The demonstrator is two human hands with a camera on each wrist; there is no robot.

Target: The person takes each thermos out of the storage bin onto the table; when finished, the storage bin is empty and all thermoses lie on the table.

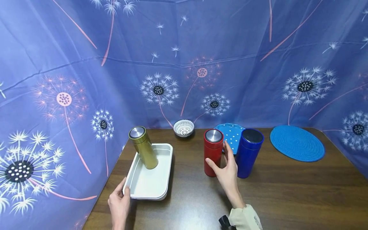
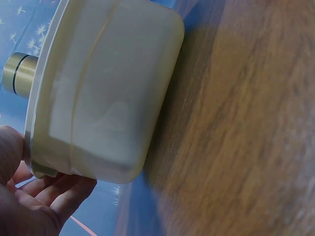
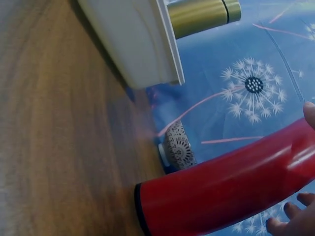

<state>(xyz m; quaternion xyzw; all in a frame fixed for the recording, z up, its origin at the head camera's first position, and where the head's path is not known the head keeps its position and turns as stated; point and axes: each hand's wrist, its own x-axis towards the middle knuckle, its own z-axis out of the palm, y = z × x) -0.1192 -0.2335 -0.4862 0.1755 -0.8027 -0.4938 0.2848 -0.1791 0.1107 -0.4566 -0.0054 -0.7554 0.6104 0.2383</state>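
Note:
My left hand [image 1: 119, 203] grips the near left corner of a white plastic tub [image 1: 149, 188], thumb at the rim and fingers under it in the left wrist view. Inside the tub stands a gold thermos [image 1: 147, 151] with a silver lid. A red thermos [image 1: 212, 151] is upright on the table; my right hand [image 1: 228, 174] is spread around its right and near sides. In the right wrist view the fingertips [image 3: 290, 211] show a small gap from the red thermos. Close on the right stands a blue thermos [image 1: 249, 155] with a dark lid.
Behind the red and blue thermoses lies a blue polka-dot plate [image 1: 231, 134]. A white patterned bowl [image 1: 184, 128] sits at the table's back edge. A round blue mat [image 1: 297, 143] lies at the back right. Dandelion-print cloth [image 1: 253, 48] hangs around the wooden table [image 1: 302, 195].

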